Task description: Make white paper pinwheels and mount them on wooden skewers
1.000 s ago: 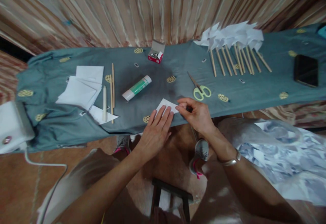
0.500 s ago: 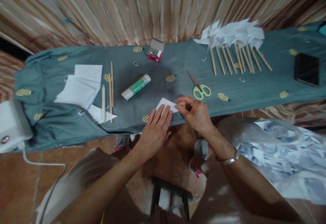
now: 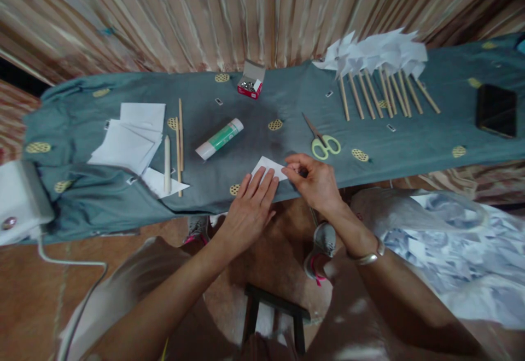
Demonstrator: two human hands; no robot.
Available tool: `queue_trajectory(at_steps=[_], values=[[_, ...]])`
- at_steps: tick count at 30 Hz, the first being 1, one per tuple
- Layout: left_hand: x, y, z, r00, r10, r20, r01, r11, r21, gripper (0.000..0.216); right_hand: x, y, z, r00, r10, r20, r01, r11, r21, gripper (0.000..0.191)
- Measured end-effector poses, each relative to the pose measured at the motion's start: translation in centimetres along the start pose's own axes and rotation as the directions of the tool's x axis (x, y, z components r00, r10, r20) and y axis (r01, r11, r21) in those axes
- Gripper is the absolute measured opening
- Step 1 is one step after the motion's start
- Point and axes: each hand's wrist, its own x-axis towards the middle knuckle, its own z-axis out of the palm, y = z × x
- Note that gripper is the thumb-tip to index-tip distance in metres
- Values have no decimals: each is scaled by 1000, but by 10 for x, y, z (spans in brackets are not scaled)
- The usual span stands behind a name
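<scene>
A small white piece of paper (image 3: 266, 163) lies at the table's front edge, partly covered by my fingers. My left hand (image 3: 253, 208) rests flat on it with the fingers stretched out, pressing it to the cloth. At the paper's right corner, the thumb and forefinger of my right hand (image 3: 314, 180) are pinched together on it. Green-handled scissors (image 3: 324, 143) lie just beyond my right hand. A glue stick (image 3: 220, 139), white and green, lies on its side beyond my left hand.
Left on the green cloth (image 3: 197, 186) are white paper sheets (image 3: 123, 145), thin wooden sticks (image 3: 179, 147) and a white pointed stick (image 3: 167, 165). Behind stands an open red box (image 3: 249, 88) of small metal pieces. Several paper pinwheels (image 3: 377, 57) on sticks and a phone (image 3: 496, 110) lie right.
Both hands keep their places on the paper. The whole view has shifted very slightly; nothing else has visibly moved.
</scene>
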Motion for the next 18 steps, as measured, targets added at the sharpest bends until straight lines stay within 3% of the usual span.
queue_trajectory(at_steps=[7, 13, 18], values=[[1, 0, 0, 1000, 1, 6, -1, 1000, 3, 65, -3, -1, 2, 999, -48, -22, 47, 997, -57, 16], [0, 0, 0, 1000, 6, 7, -6, 1000, 8, 65, -13, 4, 6, 977, -199, -72, 188, 973, -136, 33], [0, -1, 1, 1000, 14, -5, -14, 1000, 15, 66, -18, 8, 8, 958, -278, -65, 268, 954, -134, 37]])
